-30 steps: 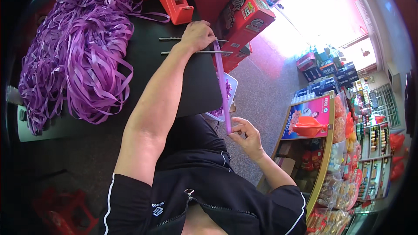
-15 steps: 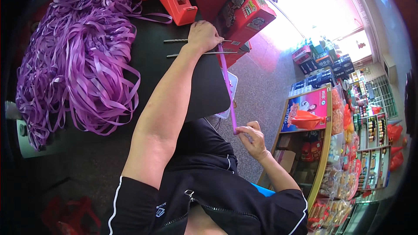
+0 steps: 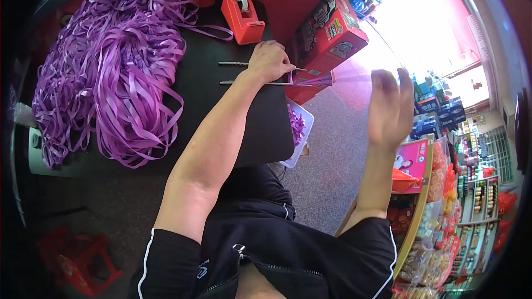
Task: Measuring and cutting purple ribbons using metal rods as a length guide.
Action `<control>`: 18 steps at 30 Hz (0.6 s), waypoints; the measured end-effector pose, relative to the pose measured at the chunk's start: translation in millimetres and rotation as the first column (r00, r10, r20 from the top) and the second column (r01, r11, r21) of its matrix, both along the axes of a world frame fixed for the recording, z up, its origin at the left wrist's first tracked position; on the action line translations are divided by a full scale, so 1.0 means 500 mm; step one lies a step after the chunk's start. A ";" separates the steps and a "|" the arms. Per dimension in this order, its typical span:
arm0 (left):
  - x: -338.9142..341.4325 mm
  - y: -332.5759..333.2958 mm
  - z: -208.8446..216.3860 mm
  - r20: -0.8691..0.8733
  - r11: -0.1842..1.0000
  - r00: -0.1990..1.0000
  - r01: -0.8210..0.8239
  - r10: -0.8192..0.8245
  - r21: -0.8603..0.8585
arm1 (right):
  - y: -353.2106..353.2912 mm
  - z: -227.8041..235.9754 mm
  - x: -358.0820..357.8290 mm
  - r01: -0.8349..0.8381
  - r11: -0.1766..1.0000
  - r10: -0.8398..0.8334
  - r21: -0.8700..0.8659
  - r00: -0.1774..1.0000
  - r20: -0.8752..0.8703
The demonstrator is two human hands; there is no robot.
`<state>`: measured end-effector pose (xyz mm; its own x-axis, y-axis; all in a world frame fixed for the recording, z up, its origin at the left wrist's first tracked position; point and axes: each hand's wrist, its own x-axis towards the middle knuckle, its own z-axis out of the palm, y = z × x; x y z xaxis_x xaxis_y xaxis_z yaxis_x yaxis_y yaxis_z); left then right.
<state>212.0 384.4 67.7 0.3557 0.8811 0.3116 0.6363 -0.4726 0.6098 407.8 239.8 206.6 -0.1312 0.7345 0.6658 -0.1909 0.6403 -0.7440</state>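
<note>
My left hand (image 3: 270,62) lies at the table's right edge, its thumb and finger pinched on a purple ribbon beside two thin metal rods (image 3: 228,82). The rods stick out past the edge, roughly parallel. From there the ribbon strand (image 3: 324,79) runs as a blurred streak toward my right hand (image 3: 390,108). My right hand is raised over the floor on the right and smeared by motion; the ribbon appears to be held in its fingers. A large heap of purple ribbon (image 3: 133,77) covers the table's left part, one loose end trailing toward the tape dispenser.
Behind my left hand stand a red tape dispenser (image 3: 244,19) and a red carton (image 3: 332,33). Below the table's edge is a white bin (image 3: 308,120) with purple pieces inside. A red stool (image 3: 83,263) sits at lower left; packed shop shelves (image 3: 476,199) line the right.
My right hand has swung up and outward to the right, taking the ribbon from hanging down to stretching sideways. My left hand stays at the rods. The whole view has shifted slightly.
</note>
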 end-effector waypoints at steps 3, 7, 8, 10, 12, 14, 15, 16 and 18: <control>0.005 0.012 -0.011 0.050 1.000 0.999 -0.014 0.014 -0.012 | 0.157 0.048 -0.028 0.016 0.999 -0.019 0.035 0.994 0.107; 0.005 0.022 -0.015 0.007 1.000 1.000 0.010 -0.010 -0.009 | 0.392 0.029 -0.031 -0.239 0.939 0.217 -0.249 0.970 -0.113; 0.007 0.014 -0.005 -0.002 0.999 0.999 0.040 -0.040 -0.004 | 0.437 0.006 -0.024 -0.243 0.939 0.217 -0.244 0.968 -0.127; 0.000 0.009 -0.002 -0.028 0.999 0.998 0.048 -0.048 -0.002 | 0.511 -0.059 -0.035 -0.243 0.906 0.230 -0.348 0.970 -0.078; 0.004 0.014 -0.006 -0.051 0.999 0.997 0.054 -0.054 0.003 | 0.563 -0.131 -0.034 -0.272 0.872 0.230 -0.408 0.962 -0.148; 0.009 0.007 0.003 -0.047 1.000 0.999 0.027 -0.028 -0.007 | 0.589 -0.198 -0.041 -0.302 0.830 0.224 -0.470 0.950 -0.216; 0.007 0.005 0.002 -0.035 1.000 0.999 0.021 -0.021 -0.003 | 0.593 -0.236 -0.050 -0.282 0.814 0.194 -0.508 0.956 -0.219; 0.006 0.002 0.002 -0.018 1.000 1.000 0.014 -0.014 0.007 | 0.590 -0.262 -0.059 -0.259 0.799 0.167 -0.543 0.963 -0.214; 0.003 -0.003 0.000 0.002 1.000 1.000 -0.008 0.008 0.004 | 0.578 -0.320 -0.063 -0.404 0.713 0.219 -0.573 0.905 -0.366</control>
<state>213.3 382.7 67.8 0.3484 0.8826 0.3157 0.6386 -0.4701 0.6093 376.2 528.7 46.5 -0.3250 0.9386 0.1157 -0.5321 -0.0804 -0.8429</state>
